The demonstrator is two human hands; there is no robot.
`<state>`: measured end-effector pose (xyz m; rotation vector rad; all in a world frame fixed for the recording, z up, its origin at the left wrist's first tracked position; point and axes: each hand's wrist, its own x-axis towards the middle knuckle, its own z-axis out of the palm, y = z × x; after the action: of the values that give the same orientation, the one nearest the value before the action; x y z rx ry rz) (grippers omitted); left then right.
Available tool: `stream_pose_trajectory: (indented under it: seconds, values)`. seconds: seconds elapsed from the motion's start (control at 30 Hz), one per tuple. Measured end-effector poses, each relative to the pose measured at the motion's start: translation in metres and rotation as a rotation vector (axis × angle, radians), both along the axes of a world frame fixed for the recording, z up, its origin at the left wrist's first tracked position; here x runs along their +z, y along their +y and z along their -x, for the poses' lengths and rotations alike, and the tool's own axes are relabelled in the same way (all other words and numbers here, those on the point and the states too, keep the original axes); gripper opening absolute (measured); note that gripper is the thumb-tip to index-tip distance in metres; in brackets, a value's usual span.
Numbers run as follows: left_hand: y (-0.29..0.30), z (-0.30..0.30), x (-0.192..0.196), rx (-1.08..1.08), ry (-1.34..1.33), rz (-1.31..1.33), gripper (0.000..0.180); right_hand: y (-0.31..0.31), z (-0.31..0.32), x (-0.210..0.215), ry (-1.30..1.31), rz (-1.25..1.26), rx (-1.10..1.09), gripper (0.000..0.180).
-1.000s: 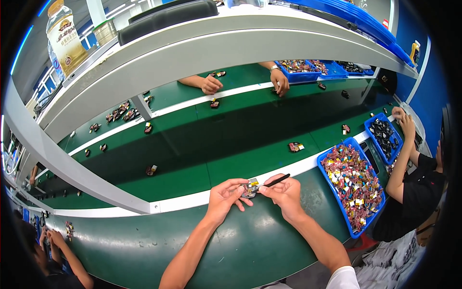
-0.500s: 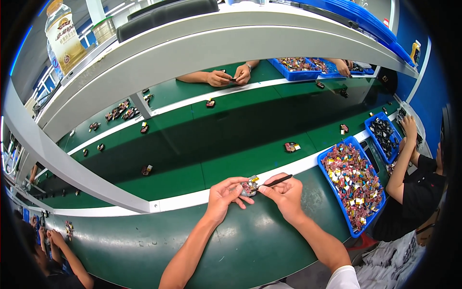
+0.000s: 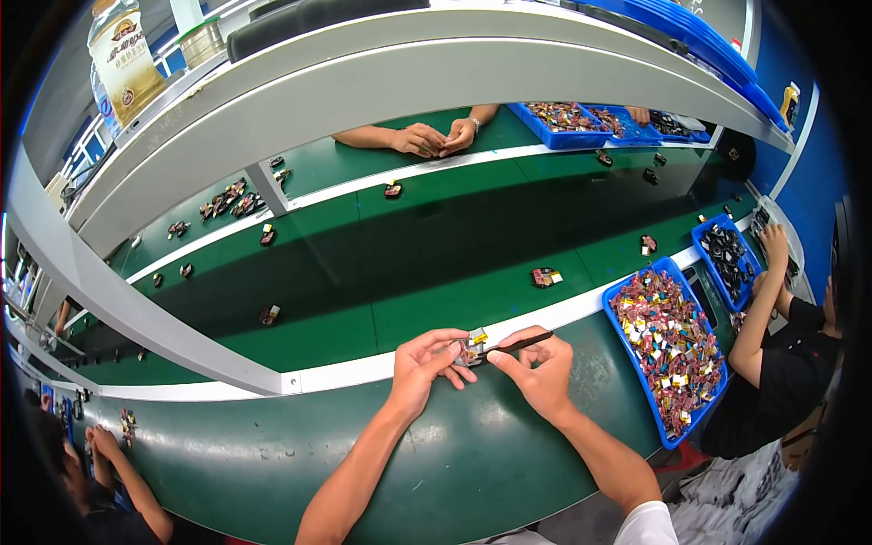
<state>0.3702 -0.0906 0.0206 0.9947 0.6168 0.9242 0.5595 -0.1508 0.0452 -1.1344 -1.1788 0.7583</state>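
Two hands: left hand (image 3: 425, 363), one small part (image 3: 472, 345), right hand (image 3: 543, 372), one black tool (image 3: 520, 343)

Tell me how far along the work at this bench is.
Done, by the look of it: small assembled pieces ride the green conveyor belt beyond the white strip. In hand: the left hand pinches one small component while the right hand works it with a thin black tool. Left: the blue tray at the right holds a heap of loose parts.
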Motion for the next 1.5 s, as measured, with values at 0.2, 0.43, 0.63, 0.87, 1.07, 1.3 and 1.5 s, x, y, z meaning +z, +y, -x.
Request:
stream_pose_trajectory:
  seconds: [0.2, 0.43, 0.63, 0.87, 1.07, 1.3, 1.5]
  values:
    - [0.001, -0.001, -0.003, 0.009, -0.006, 0.008, 0.028, -0.001, -0.002, 0.004, -0.047, 0.024, -0.006, 0.016]
    - [0.000, -0.003, -0.003, 0.010, -0.008, 0.002, 0.028, -0.001, -0.004, 0.001, -0.057, 0.018, -0.012, 0.016]
    - [0.000, -0.003, -0.003, 0.007, -0.004, -0.002, 0.029, -0.001, -0.005, 0.001, -0.031, 0.031, 0.006, 0.016]
    - [0.002, -0.002, 0.000, -0.086, -0.023, -0.048, 0.032, 0.000, -0.009, -0.002, 0.073, 0.050, 0.033, 0.015]
    - [0.003, 0.000, -0.004, -0.089, -0.032, -0.057, 0.034, 0.001, -0.004, 0.006, 0.354, 0.137, 0.077, 0.016]
    - [0.002, -0.002, -0.006, -0.073, -0.013, -0.056, 0.033, -0.002, -0.007, -0.001, 0.126, 0.088, 0.066, 0.017]
    - [0.000, -0.005, -0.003, -0.076, -0.003, -0.061, 0.033, -0.005, -0.004, -0.003, -0.062, -0.007, -0.006, 0.013]
